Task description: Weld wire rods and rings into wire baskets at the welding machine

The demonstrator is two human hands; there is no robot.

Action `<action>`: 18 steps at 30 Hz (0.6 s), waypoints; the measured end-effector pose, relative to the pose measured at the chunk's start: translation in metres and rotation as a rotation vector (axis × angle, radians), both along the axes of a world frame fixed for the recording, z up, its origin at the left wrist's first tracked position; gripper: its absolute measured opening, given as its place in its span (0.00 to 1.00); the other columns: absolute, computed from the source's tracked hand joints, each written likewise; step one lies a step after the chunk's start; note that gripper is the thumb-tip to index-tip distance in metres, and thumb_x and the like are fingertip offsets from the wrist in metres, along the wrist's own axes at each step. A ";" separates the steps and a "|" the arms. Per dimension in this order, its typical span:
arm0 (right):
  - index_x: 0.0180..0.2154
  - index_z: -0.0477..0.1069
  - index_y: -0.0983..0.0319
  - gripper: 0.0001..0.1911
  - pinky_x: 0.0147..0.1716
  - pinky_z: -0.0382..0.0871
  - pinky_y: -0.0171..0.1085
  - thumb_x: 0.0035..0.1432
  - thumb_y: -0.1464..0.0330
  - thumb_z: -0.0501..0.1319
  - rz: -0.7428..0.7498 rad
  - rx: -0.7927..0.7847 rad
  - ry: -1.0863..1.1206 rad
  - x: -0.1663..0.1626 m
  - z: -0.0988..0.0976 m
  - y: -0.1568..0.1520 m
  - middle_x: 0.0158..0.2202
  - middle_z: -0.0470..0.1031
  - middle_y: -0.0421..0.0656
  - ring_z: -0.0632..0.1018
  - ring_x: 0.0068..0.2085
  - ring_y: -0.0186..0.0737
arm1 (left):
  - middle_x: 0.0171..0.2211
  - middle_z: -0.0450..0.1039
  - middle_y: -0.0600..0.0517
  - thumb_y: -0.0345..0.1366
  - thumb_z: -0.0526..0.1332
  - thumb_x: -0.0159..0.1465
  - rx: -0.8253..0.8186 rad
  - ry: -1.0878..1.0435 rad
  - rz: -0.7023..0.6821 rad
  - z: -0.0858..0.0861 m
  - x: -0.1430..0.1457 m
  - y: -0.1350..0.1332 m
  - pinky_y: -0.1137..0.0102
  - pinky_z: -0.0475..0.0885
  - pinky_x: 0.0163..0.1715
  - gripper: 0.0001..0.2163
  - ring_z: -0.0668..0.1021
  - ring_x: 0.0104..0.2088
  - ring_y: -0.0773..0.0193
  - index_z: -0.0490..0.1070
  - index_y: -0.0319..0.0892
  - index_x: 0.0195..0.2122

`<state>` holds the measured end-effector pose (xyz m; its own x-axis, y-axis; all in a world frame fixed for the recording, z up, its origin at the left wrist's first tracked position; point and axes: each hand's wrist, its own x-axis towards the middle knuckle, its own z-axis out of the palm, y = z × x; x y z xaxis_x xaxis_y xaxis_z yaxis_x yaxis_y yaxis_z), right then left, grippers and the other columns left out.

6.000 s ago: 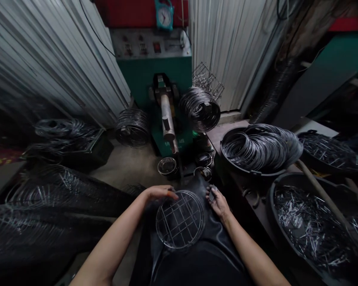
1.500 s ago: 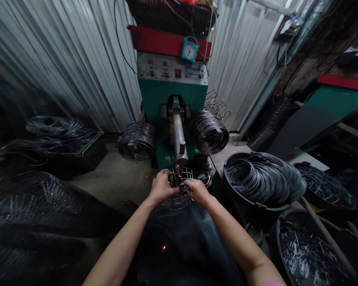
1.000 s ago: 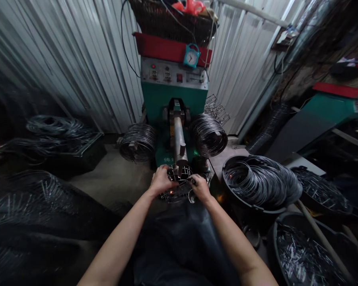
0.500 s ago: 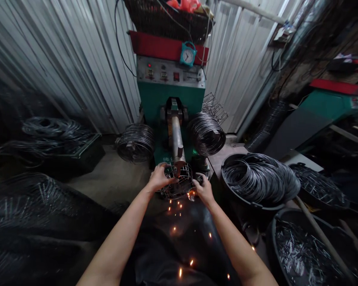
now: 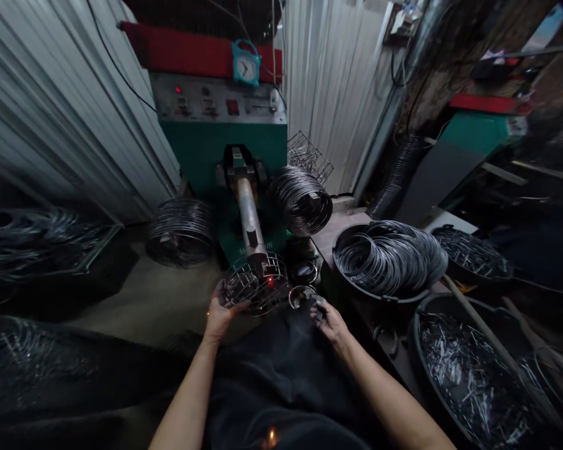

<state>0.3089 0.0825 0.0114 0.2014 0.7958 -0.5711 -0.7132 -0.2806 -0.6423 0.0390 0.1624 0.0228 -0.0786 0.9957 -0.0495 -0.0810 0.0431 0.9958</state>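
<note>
Workshop holds one welder [image 5: 225,144], two coils [image 5: 301,200], one cage [image 5: 258,290] in left hand [image 5: 220,312]

No legible text, even on clock face [image 5: 246,63] or control panel [image 5: 216,101]

The person is wearing a dark, faintly glossy apron [image 5: 281,375] across the lower middle of the frame. The left hand [image 5: 220,315], right hand [image 5: 331,324] and both forearms [image 5: 190,394] are showing bare.

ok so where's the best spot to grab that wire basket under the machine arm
Take the wire basket by its round outer rim on the near left, where the left hand grips it. Its middle sits under the tip of the machine arm, where a red spot glows, so probably stay at the edge.
</note>
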 end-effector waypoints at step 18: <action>0.32 0.75 0.62 0.13 0.40 0.68 0.41 0.48 0.60 0.63 0.146 0.342 -0.921 0.010 -0.040 -0.055 0.33 0.77 0.45 0.76 0.37 0.43 | 0.50 0.64 0.45 0.41 0.73 0.37 0.349 0.695 0.057 0.062 0.004 -0.078 0.56 0.66 0.51 0.42 0.70 0.50 0.51 0.58 0.44 0.54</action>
